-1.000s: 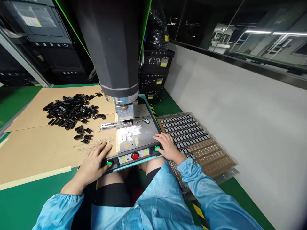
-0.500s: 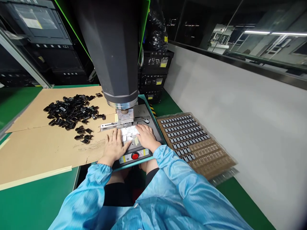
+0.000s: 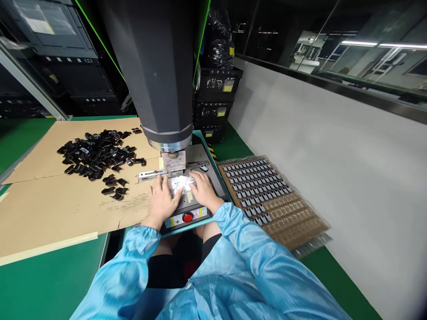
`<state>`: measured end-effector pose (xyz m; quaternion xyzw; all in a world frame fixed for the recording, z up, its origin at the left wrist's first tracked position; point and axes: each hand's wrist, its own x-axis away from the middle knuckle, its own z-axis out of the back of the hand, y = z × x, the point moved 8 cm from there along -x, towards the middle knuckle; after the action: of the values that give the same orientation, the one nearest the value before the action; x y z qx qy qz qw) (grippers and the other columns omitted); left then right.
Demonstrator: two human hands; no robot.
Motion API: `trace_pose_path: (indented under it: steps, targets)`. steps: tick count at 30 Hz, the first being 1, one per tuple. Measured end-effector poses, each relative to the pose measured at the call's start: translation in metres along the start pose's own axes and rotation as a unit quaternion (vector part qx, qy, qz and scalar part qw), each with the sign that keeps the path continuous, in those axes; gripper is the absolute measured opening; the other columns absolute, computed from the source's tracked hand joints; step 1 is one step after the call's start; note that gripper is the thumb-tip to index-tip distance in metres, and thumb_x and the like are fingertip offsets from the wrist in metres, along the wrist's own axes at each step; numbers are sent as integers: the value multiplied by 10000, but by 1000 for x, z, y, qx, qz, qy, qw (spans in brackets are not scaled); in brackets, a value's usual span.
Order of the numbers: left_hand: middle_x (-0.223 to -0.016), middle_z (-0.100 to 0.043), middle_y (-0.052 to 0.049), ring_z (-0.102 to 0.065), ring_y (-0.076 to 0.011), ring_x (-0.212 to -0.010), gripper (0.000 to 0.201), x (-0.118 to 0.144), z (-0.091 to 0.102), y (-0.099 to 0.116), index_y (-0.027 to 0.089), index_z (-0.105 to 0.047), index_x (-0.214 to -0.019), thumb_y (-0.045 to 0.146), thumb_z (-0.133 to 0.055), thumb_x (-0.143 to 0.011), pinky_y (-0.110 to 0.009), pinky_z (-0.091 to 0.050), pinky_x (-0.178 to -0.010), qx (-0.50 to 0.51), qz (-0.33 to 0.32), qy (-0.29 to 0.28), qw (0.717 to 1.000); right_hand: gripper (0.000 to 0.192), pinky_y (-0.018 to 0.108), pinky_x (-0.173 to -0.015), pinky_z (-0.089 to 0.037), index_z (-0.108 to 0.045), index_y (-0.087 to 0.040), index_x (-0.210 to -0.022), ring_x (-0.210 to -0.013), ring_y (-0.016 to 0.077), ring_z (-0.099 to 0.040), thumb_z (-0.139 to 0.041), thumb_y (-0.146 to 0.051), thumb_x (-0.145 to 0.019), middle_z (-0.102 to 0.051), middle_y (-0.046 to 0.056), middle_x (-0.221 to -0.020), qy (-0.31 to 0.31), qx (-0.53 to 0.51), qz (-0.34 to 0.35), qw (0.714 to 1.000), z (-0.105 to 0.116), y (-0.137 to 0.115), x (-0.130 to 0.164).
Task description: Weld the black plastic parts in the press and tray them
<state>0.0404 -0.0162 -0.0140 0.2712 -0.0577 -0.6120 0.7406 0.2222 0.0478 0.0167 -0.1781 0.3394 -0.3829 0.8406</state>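
Head view: my left hand (image 3: 162, 201) and right hand (image 3: 204, 190) lie with loosely spread fingers on the white parts (image 3: 180, 182), gripping nothing, just under the press head (image 3: 173, 159) (risky place); I fear pinched fingertips if it descends.

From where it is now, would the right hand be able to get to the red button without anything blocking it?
Probably yes. The right hand rests on the white parts on the plate, and the red button sits uncovered just nearer the person, between both wrists, with nothing over it.
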Motion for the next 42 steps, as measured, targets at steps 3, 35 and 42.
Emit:
trace_pose_path:
  steps: [3, 35, 42]
  targets:
    - [-1701, -361, -269, -335, -434, -1595, 838, -17, 19, -11, 95, -451, -1615, 653, -567, -1001, -612, -294, -1308, 53, -12, 58, 997, 522, 527, -1221, -438, -586, -198, -1508, -1383, 318, -566, -660, -218, -991, -646, 154, -1476, 22, -17, -34, 999, 3, 12, -19]
    - [-972, -760, -52, -723, -186, -842, 606, 66, 18, 9, 205, -734, -1197, 489, -987, -726, -348, -622, -873, 609, 147, -19, 779, 370, 388, -1014, -627, -668, -231, -1279, -1064, 201, -763, -656, -187, -912, -773, 73, -1182, 37, -413, -151, 898, -28, -38, 52]
    - [-1055, -772, -60, -737, -185, -951, 507, 92, 16, 18, 229, -749, -1143, 412, -990, -737, -318, -619, -912, 632, 150, -20, 760, 407, 414, -1053, -611, -655, -246, -1321, -1110, 214, -755, -655, -187, -918, -765, 80, -1227, 30, -399, -150, 904, -20, -55, 80]
